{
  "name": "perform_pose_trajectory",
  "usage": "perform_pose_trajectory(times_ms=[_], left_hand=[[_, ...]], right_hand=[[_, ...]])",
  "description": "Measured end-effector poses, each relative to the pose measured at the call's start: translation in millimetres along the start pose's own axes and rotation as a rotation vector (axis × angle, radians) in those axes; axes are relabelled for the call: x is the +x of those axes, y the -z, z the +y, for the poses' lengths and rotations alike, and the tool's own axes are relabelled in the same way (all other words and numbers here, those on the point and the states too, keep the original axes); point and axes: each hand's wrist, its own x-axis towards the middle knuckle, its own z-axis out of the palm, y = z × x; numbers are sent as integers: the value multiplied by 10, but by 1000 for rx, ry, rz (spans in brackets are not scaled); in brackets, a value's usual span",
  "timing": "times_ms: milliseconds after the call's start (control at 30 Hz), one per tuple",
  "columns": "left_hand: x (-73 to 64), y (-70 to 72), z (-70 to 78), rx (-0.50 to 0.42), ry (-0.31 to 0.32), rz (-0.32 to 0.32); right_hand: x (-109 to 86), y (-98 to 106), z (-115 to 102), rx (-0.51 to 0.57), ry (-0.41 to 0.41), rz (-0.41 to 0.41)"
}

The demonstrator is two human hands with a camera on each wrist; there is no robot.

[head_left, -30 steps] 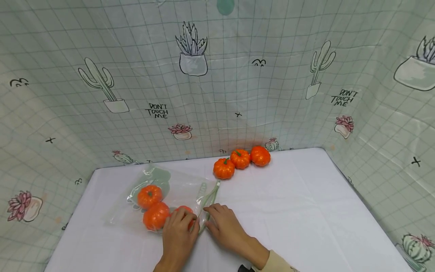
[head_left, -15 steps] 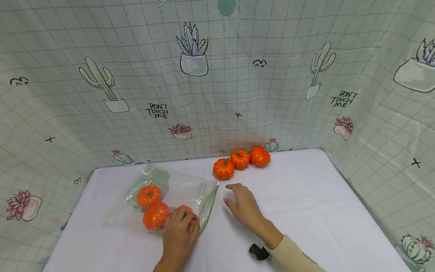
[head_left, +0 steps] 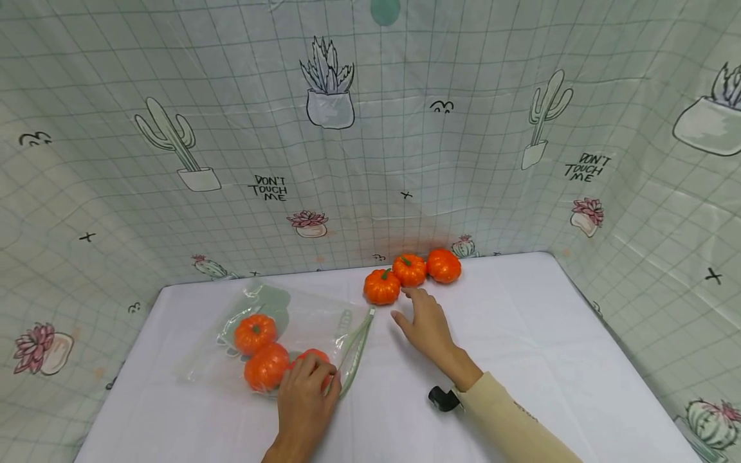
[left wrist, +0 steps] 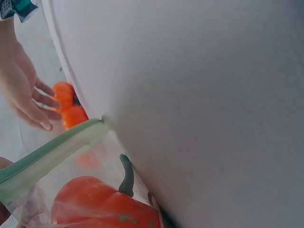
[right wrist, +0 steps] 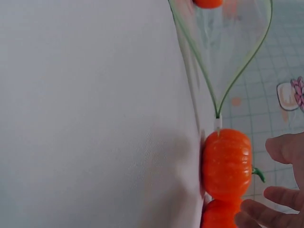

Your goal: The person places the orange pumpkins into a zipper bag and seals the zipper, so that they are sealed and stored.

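Observation:
A clear zip-top bag with green edging lies on the left of the table, its mouth to the right. Three small orange pumpkins are inside it. My left hand holds the near side of the bag's mouth; in the left wrist view its fingers are at the green zip strip. My right hand reaches toward three more pumpkins in a row at the back, fingers spread and holding nothing. Closest to it is the left pumpkin, beside the middle one and the right one.
A white cloth covers the table. Behind the pumpkins stands a grid-patterned curtain printed with cacti, which also closes in both sides. A black device sits at the right wrist, by the beige sleeve.
My right hand has left the bag's mouth and moved right and away toward the row of pumpkins. The left hand and the bag have stayed in place.

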Motion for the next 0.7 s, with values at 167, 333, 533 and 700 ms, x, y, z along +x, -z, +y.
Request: perform_pose_trajectory(times_ms=[167,333,533,700], left_hand=[[2,6,7,2,2,-5],[-2,13,12,8,6,-10],[-6,18,11,20,22,-30],[-10,18,10,27,33,-41]], right_hand=[[107,-65,18,-24,-16,1],[192,-135,14,-47,-5,25],[276,-211,2,-91,-22,14],[332,-269,0,-118,-45,15]])
